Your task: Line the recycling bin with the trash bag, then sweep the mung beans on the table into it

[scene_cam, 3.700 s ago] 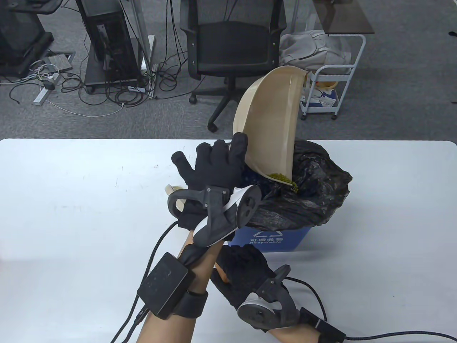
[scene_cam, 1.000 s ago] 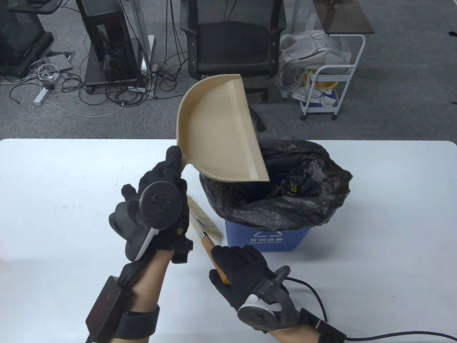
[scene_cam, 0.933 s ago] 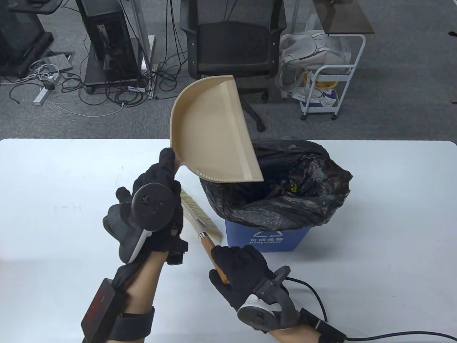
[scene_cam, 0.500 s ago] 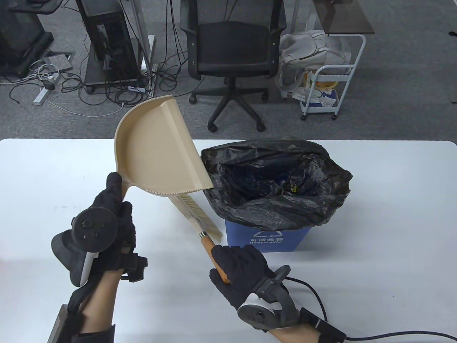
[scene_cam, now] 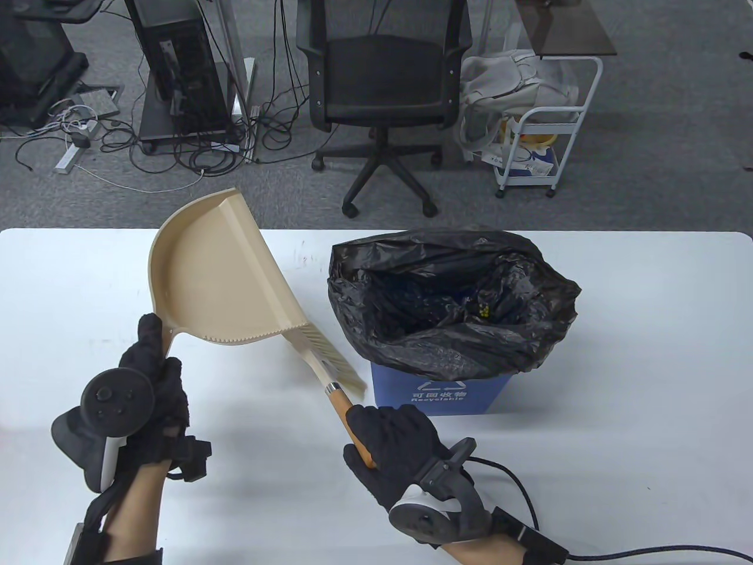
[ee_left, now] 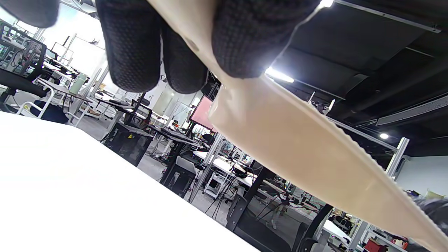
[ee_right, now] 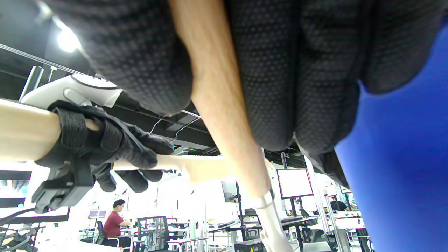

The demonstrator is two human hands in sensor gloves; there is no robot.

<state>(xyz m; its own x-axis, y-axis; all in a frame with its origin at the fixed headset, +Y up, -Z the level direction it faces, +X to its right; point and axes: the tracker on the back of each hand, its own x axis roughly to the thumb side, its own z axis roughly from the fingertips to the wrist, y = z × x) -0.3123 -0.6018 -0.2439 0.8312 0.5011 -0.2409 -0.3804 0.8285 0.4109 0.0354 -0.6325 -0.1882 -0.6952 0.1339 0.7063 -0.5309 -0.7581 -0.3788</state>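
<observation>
A blue recycling bin [scene_cam: 459, 397] lined with a black trash bag [scene_cam: 517, 335] stands mid-table; a few mung beans [scene_cam: 483, 310] show inside the bag. My left hand [scene_cam: 156, 382] grips the handle of the beige dustpan [scene_cam: 217, 282], which is raised left of the bin and looks empty. In the left wrist view the fingers [ee_left: 133, 45] wrap the dustpan [ee_left: 315, 164] handle. My right hand [scene_cam: 394, 447] grips the wooden handle of the brush [scene_cam: 329, 368], whose bristles lie by the bin's left side. The brush handle [ee_right: 217, 101] and blue bin wall [ee_right: 402, 175] fill the right wrist view.
The white table [scene_cam: 635, 412] spreads to both sides of the bin. Beyond its far edge stand an office chair [scene_cam: 382, 82], a white cart [scene_cam: 547, 141] and a computer tower [scene_cam: 182, 70] with cables. A cable [scene_cam: 647, 553] trails from my right wrist.
My left hand has carried the dustpan from tipping beans over the bag leftward and down, away from the bin. The right hand and brush have stayed put.
</observation>
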